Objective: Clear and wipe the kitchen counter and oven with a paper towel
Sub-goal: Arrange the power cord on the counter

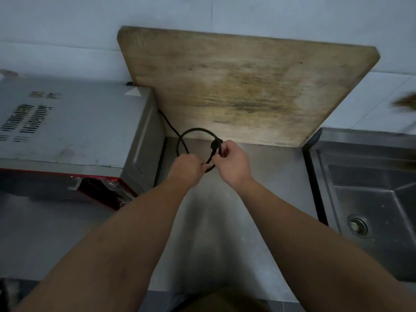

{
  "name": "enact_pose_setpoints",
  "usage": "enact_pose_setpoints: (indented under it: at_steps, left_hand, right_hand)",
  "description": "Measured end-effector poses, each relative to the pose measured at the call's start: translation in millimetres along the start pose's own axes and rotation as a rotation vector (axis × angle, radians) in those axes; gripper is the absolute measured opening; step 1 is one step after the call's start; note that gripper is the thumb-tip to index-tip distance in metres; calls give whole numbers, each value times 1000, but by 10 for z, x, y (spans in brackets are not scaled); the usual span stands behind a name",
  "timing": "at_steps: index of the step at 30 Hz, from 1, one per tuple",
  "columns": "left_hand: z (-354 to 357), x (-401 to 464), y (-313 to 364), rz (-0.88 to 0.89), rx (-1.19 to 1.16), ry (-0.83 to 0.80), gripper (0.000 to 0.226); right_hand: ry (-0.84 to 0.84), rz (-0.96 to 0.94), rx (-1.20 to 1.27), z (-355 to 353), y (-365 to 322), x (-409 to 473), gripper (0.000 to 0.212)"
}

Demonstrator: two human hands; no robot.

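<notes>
Black cord [183, 137] from oven [74, 129], looped over steel table [258, 176]. Left hand [186, 166] pinching the loop, right hand [231, 161] gripping near plug [216, 144]. Probably light, springy, uncoils readily; best held where turns cross.

Head camera — one wide view
Looks steeply down and forward, close over the table [258, 176], toward the wall — edges bowed.

worn cutting board [236, 86], steel sink [369, 199], black cord [180, 140]
</notes>
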State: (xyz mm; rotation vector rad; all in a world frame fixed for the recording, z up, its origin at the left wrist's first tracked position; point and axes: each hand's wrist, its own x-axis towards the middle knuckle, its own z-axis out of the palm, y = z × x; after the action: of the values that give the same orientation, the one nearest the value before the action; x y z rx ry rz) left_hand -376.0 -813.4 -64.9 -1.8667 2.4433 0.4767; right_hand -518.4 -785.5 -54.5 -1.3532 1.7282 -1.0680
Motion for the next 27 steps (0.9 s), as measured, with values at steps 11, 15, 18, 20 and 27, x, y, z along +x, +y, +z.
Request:
enact_pose_setpoints:
  at_steps: [11, 15, 18, 20, 27]
  left_hand:
    - [-142, 110, 130, -114, -150, 49, 37]
    - [71, -79, 92, -40, -145, 184, 31]
    - [119, -100, 68, -56, -226, 247, 26]
    - [89, -92, 37, -148, -285, 231, 38]
    - [-46, -13, -228, -324, -406, 329, 66]
  right_hand:
    - [75, -65, -71, -331, -137, 68, 10]
    - [124, -17, -93, -498, -38, 112, 13]
    - [147, 42, -20, -550, 54, 107, 12]
    - [149, 56, 19, -548, 96, 87, 10]
    - [54, -62, -94, -561, 179, -34, 17]
